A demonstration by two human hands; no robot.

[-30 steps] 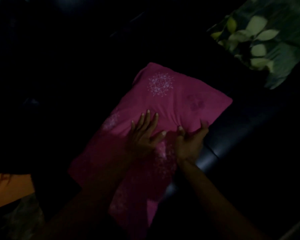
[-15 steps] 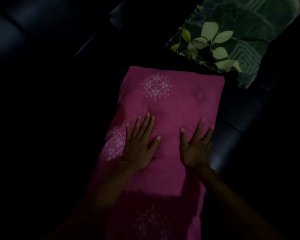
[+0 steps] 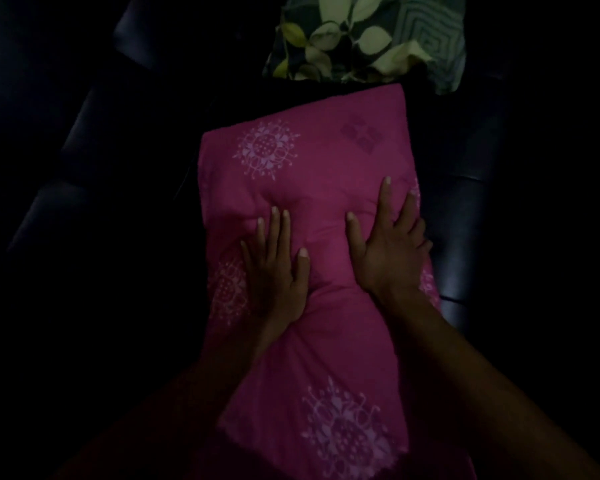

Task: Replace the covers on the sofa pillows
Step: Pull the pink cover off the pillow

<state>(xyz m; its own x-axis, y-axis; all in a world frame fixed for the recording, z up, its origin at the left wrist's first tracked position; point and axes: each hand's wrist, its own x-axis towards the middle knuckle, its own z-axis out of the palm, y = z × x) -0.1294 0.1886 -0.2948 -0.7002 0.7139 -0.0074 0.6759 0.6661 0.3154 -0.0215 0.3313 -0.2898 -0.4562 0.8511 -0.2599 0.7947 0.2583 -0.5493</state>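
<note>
A pillow in a magenta cover (image 3: 326, 174) with pale round flower prints lies lengthwise on the dark sofa seat, its near end running out of the frame's bottom. My left hand (image 3: 278, 268) presses flat on its middle, fingers straight and close together. My right hand (image 3: 388, 247) presses flat beside it near the pillow's right edge, fingers spread. The fabric dents and creases under both palms. A second pillow in a green cover with pale leaf prints (image 3: 368, 36) lies just beyond the magenta pillow's far end.
The sofa (image 3: 94, 140) is dark and glossy, with a padded backrest on the left and a seat edge (image 3: 465, 237) on the right. The room is very dim, so little else shows.
The magenta pillow has turned from slanted to nearly straight in view and sits closer to the green pillow. Both hands went from bunching the fabric to pressing flat, then slid slightly farther up.
</note>
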